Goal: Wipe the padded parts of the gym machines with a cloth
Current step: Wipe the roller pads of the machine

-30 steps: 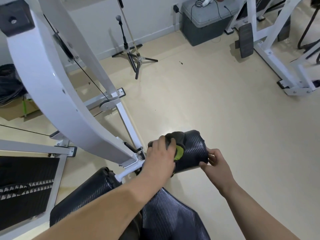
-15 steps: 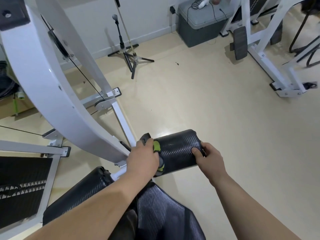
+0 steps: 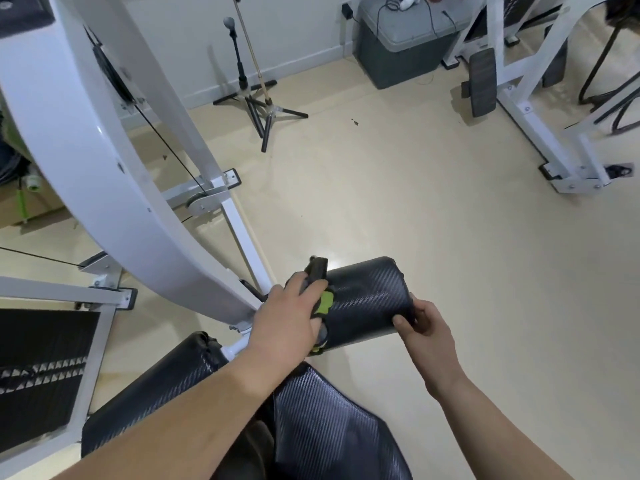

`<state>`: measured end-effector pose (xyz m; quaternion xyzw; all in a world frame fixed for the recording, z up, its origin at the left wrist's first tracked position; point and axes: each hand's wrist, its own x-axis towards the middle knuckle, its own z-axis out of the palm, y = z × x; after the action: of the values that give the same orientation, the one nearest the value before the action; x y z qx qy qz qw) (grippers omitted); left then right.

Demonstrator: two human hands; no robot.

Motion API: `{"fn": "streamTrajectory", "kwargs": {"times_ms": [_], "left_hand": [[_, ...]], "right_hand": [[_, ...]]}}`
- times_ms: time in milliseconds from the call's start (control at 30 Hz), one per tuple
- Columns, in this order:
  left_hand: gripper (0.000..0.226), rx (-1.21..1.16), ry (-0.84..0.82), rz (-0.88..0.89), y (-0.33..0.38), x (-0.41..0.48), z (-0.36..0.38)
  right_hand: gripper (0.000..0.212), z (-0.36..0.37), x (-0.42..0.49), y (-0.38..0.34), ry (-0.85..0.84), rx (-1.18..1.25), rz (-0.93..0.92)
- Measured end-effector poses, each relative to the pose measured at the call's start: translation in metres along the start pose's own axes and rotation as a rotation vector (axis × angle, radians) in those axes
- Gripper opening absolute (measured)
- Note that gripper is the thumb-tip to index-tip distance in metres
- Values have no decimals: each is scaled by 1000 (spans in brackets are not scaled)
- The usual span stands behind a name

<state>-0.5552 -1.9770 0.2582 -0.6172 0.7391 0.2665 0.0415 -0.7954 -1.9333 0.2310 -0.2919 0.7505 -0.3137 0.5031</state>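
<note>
Roller pad (image 3: 367, 299), black, ribbed cover, sticks out sideways from the white machine frame (image 3: 104, 150), low centre of the head view, above the black seat pad (image 3: 329, 427). Versus 1 s ago: cloth (image 3: 325, 302) has slid from the pad's top middle to its left end next to the frame; half a second ago it was already there, little change since. Right hand (image 3: 427, 336) went from fingertips touching the pad's right end to a grip on it. Left hand (image 3: 287, 323): fingers curled round the dark cloth with green patch, pressing it on the pad's left end; a cloth corner pokes up above the pad. Right hand: thumb and curled fingers clamp the right end. Background: tripod stand (image 3: 256, 98), grey box (image 3: 401, 39) by the wall
</note>
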Motion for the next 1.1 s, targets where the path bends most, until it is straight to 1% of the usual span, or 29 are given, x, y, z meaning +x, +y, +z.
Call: {"fn": "streamTrajectory", "kwargs": {"times_ms": [33,67,133,167,200,233,267,300,400,433,500,567,600,633,700,767,867,900,1000,1067,1100], "left_hand": [[65,5,4,8,-1,-3,0],[64,18,8,32,2,-7,0],[61,23,-14,71,12,-20,2],[60,17,-50,89,16,-30,7],[60,21,-96,115,17,-41,14],[60,16,-122,137,17,-51,19],[60,2,-121,157,15,-58,26],[59,-37,-84,155,13,-63,29],[60,-232,78,38,10,-53,21],[63,-254,132,0,12,-45,17],[66,-196,204,-77,19,-26,14],[66,-109,160,-175,35,-7,16],[65,-89,133,-192,46,1,19],[64,-84,118,-170,59,10,21],[65,-31,98,-38,85,24,23],[72,11,75,74,99,36,24],[74,31,30,146,78,40,16],[74,25,48,111,61,34,11],[66,-85,90,-152,11,12,4],[59,-88,85,-282,1,-1,2],[56,-80,76,-303,6,-1,3]], "right_hand": [[19,1,2,-9,6,0,8],[19,2,6,-17,23,-11,13],[36,8,16,-34,33,-48,25],[46,11,20,-41,27,-75,21],[45,14,25,-43,19,-116,8],[38,16,30,-43,20,-155,-6],[31,16,33,-40,34,-183,-16],[27,15,33,-38,43,-182,-24],[27,9,29,-29,24,-156,-61],[28,9,28,-27,21,-159,-71],[29,11,28,-26,33,-171,-91],[27,12,30,-27,39,-219,-106],[25,12,32,-28,38,-250,-108],[22,12,35,-29,35,-286,-107],[16,10,41,-32,11,-343,-88],[19,10,46,-35,-30,-339,-43],[21,6,50,-39,-42,-390,-48],[23,6,51,-39,-33,-409,-58],[31,5,48,-38,-32,-409,-57],[34,6,46,-37,-11,-448,-60],[34,7,46,-37,-6,-466,-64]]}}
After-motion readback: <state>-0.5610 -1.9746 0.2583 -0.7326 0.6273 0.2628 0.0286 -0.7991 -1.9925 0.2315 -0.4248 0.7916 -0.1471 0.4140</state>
